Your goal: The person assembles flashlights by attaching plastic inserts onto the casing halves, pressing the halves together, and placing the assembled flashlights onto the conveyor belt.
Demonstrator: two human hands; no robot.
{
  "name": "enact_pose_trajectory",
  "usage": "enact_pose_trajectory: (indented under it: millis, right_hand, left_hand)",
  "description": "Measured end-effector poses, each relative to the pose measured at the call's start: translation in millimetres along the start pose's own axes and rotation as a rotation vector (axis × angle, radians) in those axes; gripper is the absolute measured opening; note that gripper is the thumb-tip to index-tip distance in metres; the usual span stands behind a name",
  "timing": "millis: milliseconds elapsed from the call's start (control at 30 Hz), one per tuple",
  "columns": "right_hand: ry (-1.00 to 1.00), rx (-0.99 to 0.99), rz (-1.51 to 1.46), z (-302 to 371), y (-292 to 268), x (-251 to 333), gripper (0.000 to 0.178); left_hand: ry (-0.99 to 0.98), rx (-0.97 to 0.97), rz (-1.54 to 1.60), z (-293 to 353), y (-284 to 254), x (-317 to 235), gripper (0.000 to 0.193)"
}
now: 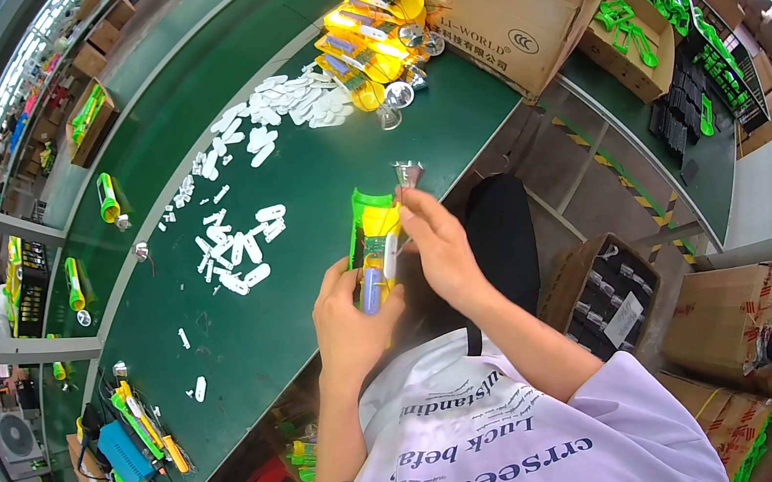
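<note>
My left hand [348, 307] is wrapped round the lower part of a plastic torch housing [371, 223], held over the table's near edge. The housing is green on its left side and yellow inside, with a blue cylindrical battery cell [373, 285] in it and a white strip [390, 256] along its right side. My right hand [437, 239] is at the housing's upper right, its fingers curled together; what they pinch is hidden. Just beyond those fingertips shows a shiny reflector cup [409, 173].
Small white plastic parts [302, 100] lie spread over the green table [302, 203]. Yellow housings with reflectors [373, 41] are piled at the back, beside a large cardboard box [481, 6]. Tools and a blue box [125, 453] are at lower left. A carton of black parts [606, 294] stands right.
</note>
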State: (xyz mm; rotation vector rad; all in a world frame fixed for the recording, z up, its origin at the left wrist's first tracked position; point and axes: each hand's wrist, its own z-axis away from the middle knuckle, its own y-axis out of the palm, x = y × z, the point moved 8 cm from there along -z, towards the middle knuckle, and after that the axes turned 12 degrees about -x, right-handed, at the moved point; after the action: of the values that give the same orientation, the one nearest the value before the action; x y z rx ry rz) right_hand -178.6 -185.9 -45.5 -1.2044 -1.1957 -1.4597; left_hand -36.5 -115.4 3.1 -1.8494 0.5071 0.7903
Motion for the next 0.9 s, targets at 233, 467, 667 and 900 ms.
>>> enact_pose_trajectory:
  millis: [233,467,667,900]
  right_hand:
    - [-0.029,0.031,0.182,-29,-5,-7,0.040]
    - [0.435,0.043,-0.289,29,0,-29,0.042]
    - [0.603,0.063,-0.493,53,6,-34,0.040]
    - [0.532,-0.013,-0.524,37,-3,-28,0.036]
  left_hand:
    - [-0.062,0.028,0.035,6,1,-7,0.040]
    - [-0.077,0.006,0.013,7,1,-10,0.040]
    - [-0.003,0.086,-0.059,8,5,-18,0.055]
    - [-0.446,0.008,0.671,16,20,19,0.039]
